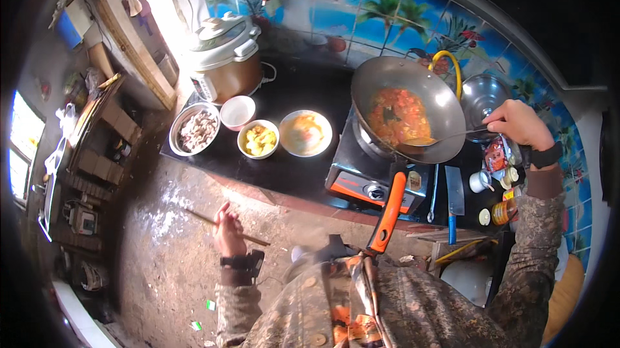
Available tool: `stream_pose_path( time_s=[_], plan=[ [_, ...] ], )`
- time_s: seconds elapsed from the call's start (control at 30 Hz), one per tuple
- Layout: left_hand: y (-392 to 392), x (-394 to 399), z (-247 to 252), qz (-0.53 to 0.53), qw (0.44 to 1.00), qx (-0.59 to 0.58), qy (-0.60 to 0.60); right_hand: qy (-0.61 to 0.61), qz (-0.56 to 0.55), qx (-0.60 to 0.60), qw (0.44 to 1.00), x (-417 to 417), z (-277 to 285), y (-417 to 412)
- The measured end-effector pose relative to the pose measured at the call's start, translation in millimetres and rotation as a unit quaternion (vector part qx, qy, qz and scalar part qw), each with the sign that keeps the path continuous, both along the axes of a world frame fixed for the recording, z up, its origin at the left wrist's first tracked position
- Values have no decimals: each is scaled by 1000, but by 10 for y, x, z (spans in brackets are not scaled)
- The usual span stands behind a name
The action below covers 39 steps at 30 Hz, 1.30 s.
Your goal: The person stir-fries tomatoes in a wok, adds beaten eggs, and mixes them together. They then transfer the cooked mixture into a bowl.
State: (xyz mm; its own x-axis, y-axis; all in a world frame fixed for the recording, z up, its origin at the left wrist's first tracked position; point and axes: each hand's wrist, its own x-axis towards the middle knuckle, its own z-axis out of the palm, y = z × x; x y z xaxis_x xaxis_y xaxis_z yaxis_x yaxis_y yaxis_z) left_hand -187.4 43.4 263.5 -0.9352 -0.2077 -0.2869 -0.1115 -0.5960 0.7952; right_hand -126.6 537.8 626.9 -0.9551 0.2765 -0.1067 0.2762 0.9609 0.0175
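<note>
My right hand (522, 123) grips the end of a metal spoon's thin handle (460, 133) at the right of the wok (444, 91). The spoon's bowl dips into a red, chunky tomato-like mixture (398, 113) inside. The wok sits on a tabletop gas stove (356, 161), its orange handle (390, 205) towards my body. Over the floor at the left, my left hand (229, 232) holds chopsticks (254, 239), apart from the counter; whether one or two cannot be told.
On the black counter (310, 81) are a bowl of sliced meat (194, 129), a bowl of yellow egg-like pieces (258, 139), a sauce-smeared bowl (306, 133), a white bowl (238, 111) and an electric cooker (227, 57). Right of the stove lie a cleaver (454, 190), seasoning jars (503, 211) and a metal lid (484, 98).
</note>
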Motion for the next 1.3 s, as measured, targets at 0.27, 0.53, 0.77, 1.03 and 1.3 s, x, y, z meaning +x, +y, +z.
stream_pose_path(
  time_s=[0.27, 0.53, 0.77, 1.03, 1.3],
  plan=[
    [268, -879, -171, -115, 984, 28, -132, 47, 15, 38, 998, -156, -15, 257],
    [637, -1698, -462, -155, 963, 15, -221, 5, -59, 33, 998, -287, -464, 109],
    [810, -1942, -874, -173, 977, 17, -127, 34, -122, 34, 991, -89, -99, -112],
    [802, -2073, -932, -139, 967, 138, -163, 40, -93, 24, 995, -213, -560, -69],
    [614, -1430, 164, -335, 926, 128, -121, 126, -17, -96, 987, 271, -392, 82]
  ],
)
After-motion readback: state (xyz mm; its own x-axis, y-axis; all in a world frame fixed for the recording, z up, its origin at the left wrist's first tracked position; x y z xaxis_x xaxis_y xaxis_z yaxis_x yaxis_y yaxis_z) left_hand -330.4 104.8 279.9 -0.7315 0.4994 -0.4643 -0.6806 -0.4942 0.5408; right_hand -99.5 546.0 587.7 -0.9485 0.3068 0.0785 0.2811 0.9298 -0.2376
